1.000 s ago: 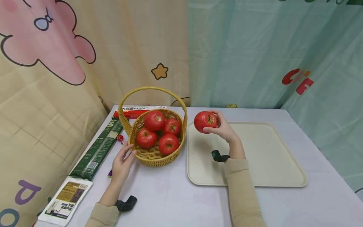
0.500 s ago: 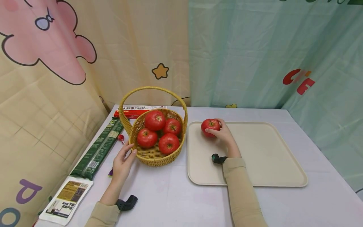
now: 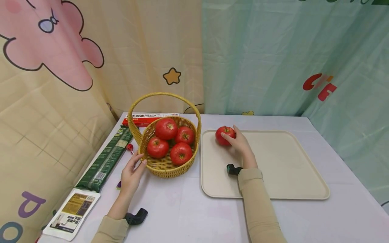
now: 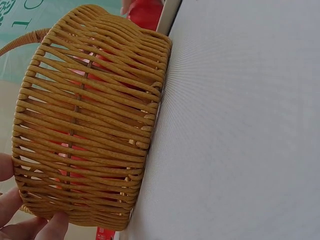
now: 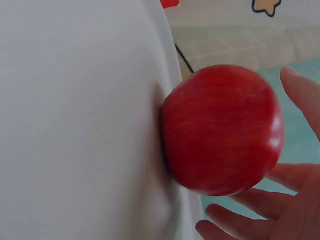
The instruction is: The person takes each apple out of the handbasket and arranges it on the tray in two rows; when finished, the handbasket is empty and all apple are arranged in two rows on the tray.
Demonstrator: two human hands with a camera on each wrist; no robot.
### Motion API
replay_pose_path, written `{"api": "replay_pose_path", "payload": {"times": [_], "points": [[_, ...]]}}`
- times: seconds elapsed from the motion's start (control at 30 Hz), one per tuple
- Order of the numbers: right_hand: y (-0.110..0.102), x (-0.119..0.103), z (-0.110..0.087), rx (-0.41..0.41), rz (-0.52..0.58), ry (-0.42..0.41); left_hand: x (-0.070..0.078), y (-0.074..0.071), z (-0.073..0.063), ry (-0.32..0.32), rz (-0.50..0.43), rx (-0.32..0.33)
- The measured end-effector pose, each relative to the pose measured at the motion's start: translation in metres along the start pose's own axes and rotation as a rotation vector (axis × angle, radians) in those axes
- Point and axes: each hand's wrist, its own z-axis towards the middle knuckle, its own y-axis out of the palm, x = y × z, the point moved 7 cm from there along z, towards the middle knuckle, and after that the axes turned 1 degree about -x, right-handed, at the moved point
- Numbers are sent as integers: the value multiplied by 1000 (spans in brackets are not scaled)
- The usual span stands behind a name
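A red apple (image 3: 224, 135) rests at the far left corner of the beige tray (image 3: 291, 168). My right hand (image 3: 241, 145) is just beside it, thumb and fingers spread around its near right side. In the right wrist view a gap shows between the thumb (image 5: 302, 95) and the apple, while the fingers reach behind it. My left hand (image 3: 131, 173) holds the near left rim of a yellow woven basket (image 3: 165, 172). Its fingertips (image 4: 54, 227) lie against the outer weave. Several red apples (image 3: 166, 129) sit inside, under the tall arched handle (image 3: 164, 94).
Behind the basket lies a red and white pasta box (image 3: 143, 119). A green pack (image 3: 106, 160) and a white pouch (image 3: 72, 214) line the left table edge. A small red-wrapped candy (image 3: 130, 147) is left of the basket. Printed curtains hang behind.
My right hand has brought the apple down and slightly right, from the air onto the tray, and its grip has loosened. My left hand and the basket stay put.
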Motion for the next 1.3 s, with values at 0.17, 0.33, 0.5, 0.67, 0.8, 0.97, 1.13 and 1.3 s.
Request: {"api": "replay_pose_path", "payload": {"times": [0.17, 0.33, 0.5, 0.67, 0.8, 0.97, 1.13, 1.3], "points": [[-18, -35, -18, 85, 67, -108, -1, 0, 1, 8, 1, 2], [-25, -83, -45, 109, 286, -308, 1, -1, 1, 21, 8, 17], [-6, -125, -67, 66, 414, -552, 2, -2, 0, 34, 3, 31], [32, -143, -72, -52, 330, -643, 2, -2, 0, 41, -12, 29], [65, -143, -70, -188, 226, -615, 2, -2, 0, 39, -4, 25], [92, -139, -67, -274, 135, -629, 2, -1, 0, 37, 4, 18], [108, -134, -64, -278, -9, -658, 3, -1, 0, 37, -4, 13], [120, -133, -64, -286, -160, -670, 4, -1, -1, 37, -12, 17]]}}
